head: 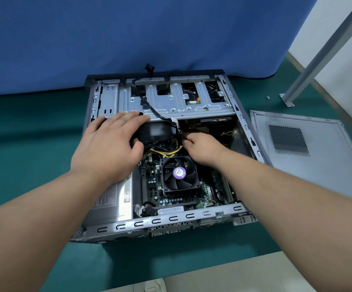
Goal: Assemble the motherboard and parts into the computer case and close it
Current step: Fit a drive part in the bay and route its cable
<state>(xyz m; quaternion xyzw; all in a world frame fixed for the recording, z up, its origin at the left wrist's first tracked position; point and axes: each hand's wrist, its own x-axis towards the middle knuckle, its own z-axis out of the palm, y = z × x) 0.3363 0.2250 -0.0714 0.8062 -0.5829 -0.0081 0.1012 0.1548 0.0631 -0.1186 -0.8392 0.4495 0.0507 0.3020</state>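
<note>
An open grey computer case (170, 219) lies flat on a green mat. Inside it sits the motherboard (153, 183) with a black CPU fan (178, 174) and, at the near left, a silver power supply (111, 199). My left hand (109, 142) lies spread with straight fingers over the case's left side, touching the edge of the metal drive cage (179, 106). My right hand (202, 148) reaches in behind the fan, fingers curled and pinching a black cable (175, 123) near the yellow wires (166, 152).
The case's grey side panel (305, 152) with a mesh vent lies flat to the right. A blue cloth (128, 39) hangs behind the case. A grey metal post (310, 66) stands at the right, with small screws (268, 97) near its foot.
</note>
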